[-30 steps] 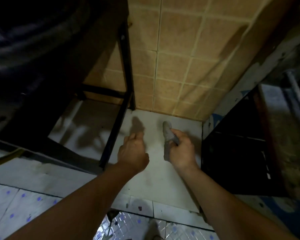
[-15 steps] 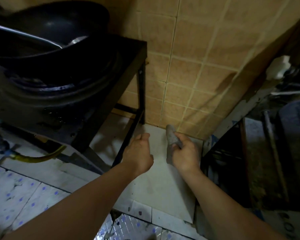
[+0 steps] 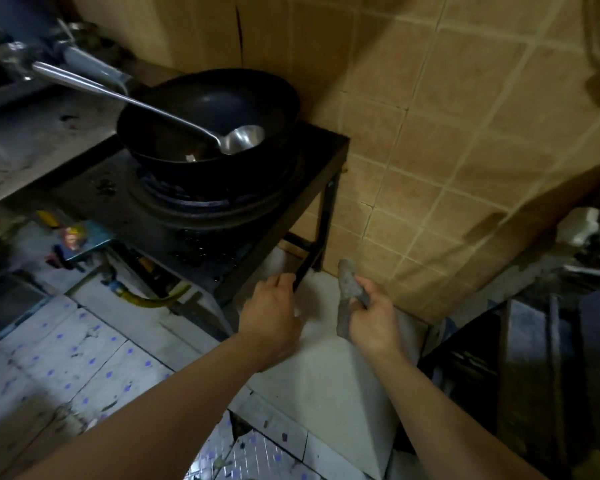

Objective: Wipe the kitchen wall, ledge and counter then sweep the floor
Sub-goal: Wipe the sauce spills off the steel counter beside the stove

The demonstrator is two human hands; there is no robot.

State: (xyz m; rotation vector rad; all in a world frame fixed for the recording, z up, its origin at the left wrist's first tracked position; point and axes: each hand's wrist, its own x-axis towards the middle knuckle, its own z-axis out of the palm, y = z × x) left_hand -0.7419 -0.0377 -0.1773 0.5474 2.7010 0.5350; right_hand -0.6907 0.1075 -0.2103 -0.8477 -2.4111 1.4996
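wok [image 3: 208,112] on stove [image 3: 201,202]

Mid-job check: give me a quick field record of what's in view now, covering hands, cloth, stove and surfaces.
right hand: grips the grey cloth, held above the white counter
left hand: fingers loosely curled, holding nothing, near the stove stand's leg
stove stand: black, against the tan tiled wall
wok: on the burner, metal ladle resting inside
floor: white tiles with blue dots, looks scuffed
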